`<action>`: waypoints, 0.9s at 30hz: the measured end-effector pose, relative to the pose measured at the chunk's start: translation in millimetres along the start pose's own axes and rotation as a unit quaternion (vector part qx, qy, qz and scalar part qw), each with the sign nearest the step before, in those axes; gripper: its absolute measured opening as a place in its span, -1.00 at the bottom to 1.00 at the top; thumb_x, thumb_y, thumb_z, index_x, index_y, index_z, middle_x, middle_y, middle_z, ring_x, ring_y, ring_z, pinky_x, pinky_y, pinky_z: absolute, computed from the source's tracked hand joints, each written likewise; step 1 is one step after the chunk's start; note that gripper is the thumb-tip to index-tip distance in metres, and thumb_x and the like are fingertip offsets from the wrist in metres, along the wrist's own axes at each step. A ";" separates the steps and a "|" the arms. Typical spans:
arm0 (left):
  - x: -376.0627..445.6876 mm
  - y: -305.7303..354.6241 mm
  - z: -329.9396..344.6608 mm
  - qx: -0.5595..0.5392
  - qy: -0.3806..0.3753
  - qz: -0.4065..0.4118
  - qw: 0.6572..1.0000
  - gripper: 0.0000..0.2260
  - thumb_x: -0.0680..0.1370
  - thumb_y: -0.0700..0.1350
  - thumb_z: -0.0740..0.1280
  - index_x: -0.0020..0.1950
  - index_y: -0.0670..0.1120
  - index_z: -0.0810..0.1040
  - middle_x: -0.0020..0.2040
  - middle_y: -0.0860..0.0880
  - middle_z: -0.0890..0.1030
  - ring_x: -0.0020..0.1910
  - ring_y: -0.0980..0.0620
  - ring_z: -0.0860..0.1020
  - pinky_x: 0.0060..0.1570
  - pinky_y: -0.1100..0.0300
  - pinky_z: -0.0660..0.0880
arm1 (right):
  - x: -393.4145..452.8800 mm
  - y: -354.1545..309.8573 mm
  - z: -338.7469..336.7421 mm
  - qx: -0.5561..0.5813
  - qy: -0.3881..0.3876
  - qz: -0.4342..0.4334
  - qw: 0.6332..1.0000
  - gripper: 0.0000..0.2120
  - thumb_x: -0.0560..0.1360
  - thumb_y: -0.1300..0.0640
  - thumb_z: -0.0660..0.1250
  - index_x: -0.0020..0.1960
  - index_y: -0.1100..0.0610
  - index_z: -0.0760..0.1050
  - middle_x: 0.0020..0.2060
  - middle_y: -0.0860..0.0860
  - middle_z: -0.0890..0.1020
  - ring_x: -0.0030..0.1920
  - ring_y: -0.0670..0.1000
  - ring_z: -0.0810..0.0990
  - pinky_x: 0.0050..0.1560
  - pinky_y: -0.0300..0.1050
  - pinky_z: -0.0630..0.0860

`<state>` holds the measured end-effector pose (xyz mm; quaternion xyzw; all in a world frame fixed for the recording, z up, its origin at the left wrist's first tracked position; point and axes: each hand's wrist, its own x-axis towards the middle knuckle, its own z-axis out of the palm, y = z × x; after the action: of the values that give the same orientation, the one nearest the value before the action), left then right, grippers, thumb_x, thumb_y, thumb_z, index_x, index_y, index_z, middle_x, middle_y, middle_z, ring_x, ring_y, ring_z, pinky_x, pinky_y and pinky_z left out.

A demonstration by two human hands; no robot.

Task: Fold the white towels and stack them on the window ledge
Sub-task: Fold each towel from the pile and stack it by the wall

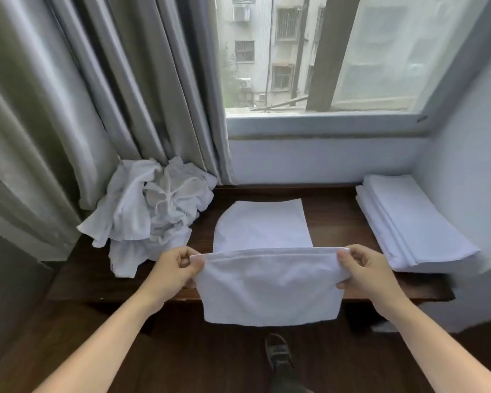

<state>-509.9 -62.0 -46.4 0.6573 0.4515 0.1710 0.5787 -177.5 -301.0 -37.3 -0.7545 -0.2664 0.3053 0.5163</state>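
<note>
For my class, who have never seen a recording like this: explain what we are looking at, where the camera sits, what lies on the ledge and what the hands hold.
There is no machine here. A person wears a camera on the head, looking down at their own bare arms. The left hand and right hand each pinch an upper corner of a white towel, whose near part hangs over the front edge of the dark wooden window ledge. On the ledge lie a crumpled pile of unfolded towels at left and a neat stack of folded towels at right.
</note>
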 end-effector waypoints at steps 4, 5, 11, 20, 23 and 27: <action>27.5 -2.2 9.8 0.015 -0.010 -0.023 1.000 -0.89 0.63 -0.13 0.42 0.05 -0.17 0.64 -0.12 -0.12 0.75 -0.12 -0.06 0.72 -0.12 0.01 0.69 | 24.3 9.5 6.6 -0.021 0.004 -0.007 1.000 -0.83 0.65 0.01 0.35 -0.02 0.03 0.69 -0.19 -0.04 0.73 -0.17 -0.01 0.72 -0.35 -0.14 0.63; 37.5 1.1 11.5 0.019 -0.008 -0.022 1.000 -0.89 0.63 -0.12 0.42 0.05 -0.16 0.64 -0.12 -0.12 0.75 -0.14 -0.04 0.72 -0.15 0.05 0.68 | 34.4 9.0 7.3 -0.027 0.005 -0.016 1.000 -0.82 0.65 0.00 0.34 -0.02 0.01 0.69 -0.19 -0.05 0.73 -0.19 -0.04 0.71 -0.36 -0.20 0.60; 129.1 30.5 16.1 0.014 0.048 -0.007 0.999 -0.88 0.64 -0.12 0.41 -0.02 -0.16 0.63 -0.36 0.06 0.64 -0.40 0.17 0.56 -0.38 0.21 0.49 | 136.1 -8.2 14.5 -0.041 0.005 -0.034 0.999 -0.82 0.66 0.02 0.34 -0.06 0.00 0.66 -0.26 -0.11 0.69 -0.30 -0.17 0.62 -0.40 -0.30 0.49; 288.1 -0.5 50.3 0.057 0.114 -0.099 0.987 -0.88 0.66 -0.12 0.36 -0.01 -0.13 0.63 -0.18 -0.03 0.66 -0.19 0.02 0.61 -0.26 0.19 0.51 | 317.4 42.5 68.0 -0.137 -0.001 0.091 0.986 -0.75 0.62 0.02 0.33 -0.03 0.21 0.62 -0.15 0.14 0.68 -0.16 0.11 0.64 -0.19 0.00 0.55; 318.0 -22.9 63.3 0.071 0.119 -0.146 0.980 -0.83 0.66 -0.14 0.33 0.02 -0.24 0.62 -0.07 -0.21 0.66 -0.08 -0.13 0.61 -0.09 0.06 0.50 | 344.9 69.3 82.5 -0.165 -0.004 0.117 0.979 -0.83 0.64 0.01 0.33 0.07 0.10 0.61 -0.10 -0.04 0.64 0.00 0.05 0.62 -0.03 -0.03 0.54; 339.8 -40.3 73.8 0.077 0.148 -0.200 0.966 -0.84 0.62 -0.12 0.34 -0.15 -0.11 0.52 -0.22 -0.06 0.56 -0.16 -0.11 0.54 -0.24 0.14 0.41 | 363.2 88.1 91.0 -0.177 -0.016 0.127 0.976 -0.83 0.63 0.03 0.35 0.04 0.13 0.61 -0.14 -0.02 0.64 -0.07 0.03 0.60 -0.05 0.00 0.56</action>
<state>-289.3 159.1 -204.5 0.5639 0.6659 0.1116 0.4756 7.1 -13.0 -213.2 -0.8567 -0.2265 0.3281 0.3272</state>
